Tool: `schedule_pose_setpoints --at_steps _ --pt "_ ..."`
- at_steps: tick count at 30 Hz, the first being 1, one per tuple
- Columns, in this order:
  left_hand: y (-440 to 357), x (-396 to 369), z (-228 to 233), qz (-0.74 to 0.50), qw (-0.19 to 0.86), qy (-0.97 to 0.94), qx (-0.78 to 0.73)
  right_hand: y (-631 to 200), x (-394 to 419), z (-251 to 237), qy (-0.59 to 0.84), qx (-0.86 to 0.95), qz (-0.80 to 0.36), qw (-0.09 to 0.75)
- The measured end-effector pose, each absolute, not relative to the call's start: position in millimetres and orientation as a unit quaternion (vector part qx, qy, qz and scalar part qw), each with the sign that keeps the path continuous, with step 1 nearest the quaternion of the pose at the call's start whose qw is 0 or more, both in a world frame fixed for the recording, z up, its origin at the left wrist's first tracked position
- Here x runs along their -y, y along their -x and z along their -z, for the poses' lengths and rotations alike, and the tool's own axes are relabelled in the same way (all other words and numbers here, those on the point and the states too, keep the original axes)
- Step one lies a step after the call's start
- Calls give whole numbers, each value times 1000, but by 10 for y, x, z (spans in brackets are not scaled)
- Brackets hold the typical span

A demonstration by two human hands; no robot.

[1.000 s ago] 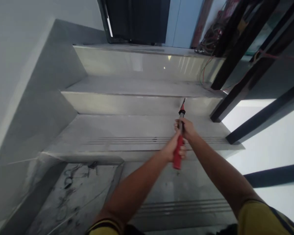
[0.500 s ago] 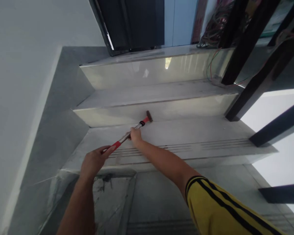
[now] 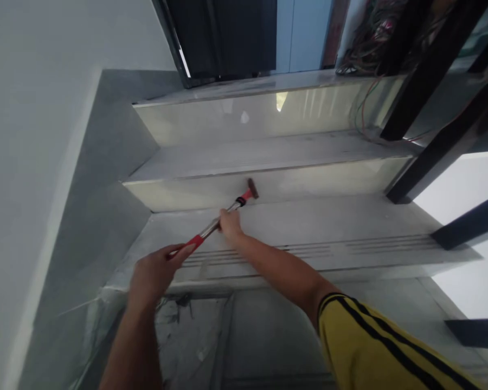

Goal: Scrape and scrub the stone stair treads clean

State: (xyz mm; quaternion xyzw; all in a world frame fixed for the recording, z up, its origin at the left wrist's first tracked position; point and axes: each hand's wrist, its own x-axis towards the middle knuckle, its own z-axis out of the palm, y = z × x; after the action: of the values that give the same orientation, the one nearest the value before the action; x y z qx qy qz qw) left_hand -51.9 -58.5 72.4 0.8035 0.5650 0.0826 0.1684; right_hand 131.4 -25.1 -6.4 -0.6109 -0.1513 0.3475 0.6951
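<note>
What looks like a long-handled scraper (image 3: 210, 228) has a red grip, a metal shaft and a black collar. Its short, dark crosswise head (image 3: 252, 188) is against the pale riser (image 3: 301, 184) of a stair, just above the tread. My left hand (image 3: 156, 271) is closed around the red grip at the near end. Farther up, my right hand (image 3: 230, 222) wraps the metal shaft below the collar. Both hands are above the dusty tread (image 3: 309, 216); the exact edge of the head is too small to make out.
Dark metal posts (image 3: 435, 157) stand along the right side of the stairs. Coiled cables (image 3: 368, 46) lie at the top right, with thin wires (image 3: 361, 111) hanging down. A grey-skirted wall (image 3: 85, 216) borders the left. Below is a recessed, debris-strewn patch (image 3: 191, 330).
The scraper's head sits slightly farther right and up in the picture, with both hands still on it. The view has shifted a little, and the posts appear farther right.
</note>
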Motion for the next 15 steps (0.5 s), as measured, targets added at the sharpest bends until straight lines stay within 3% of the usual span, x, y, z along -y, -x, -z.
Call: schedule_pose_setpoints --at_steps 6,15 --pt "-320 773 -705 -89 136 -878 -450 -2110 852 19 576 50 -288 764" --pt "464 539 -700 -59 223 -772 -592 -1346 286 132 594 124 -356 711"
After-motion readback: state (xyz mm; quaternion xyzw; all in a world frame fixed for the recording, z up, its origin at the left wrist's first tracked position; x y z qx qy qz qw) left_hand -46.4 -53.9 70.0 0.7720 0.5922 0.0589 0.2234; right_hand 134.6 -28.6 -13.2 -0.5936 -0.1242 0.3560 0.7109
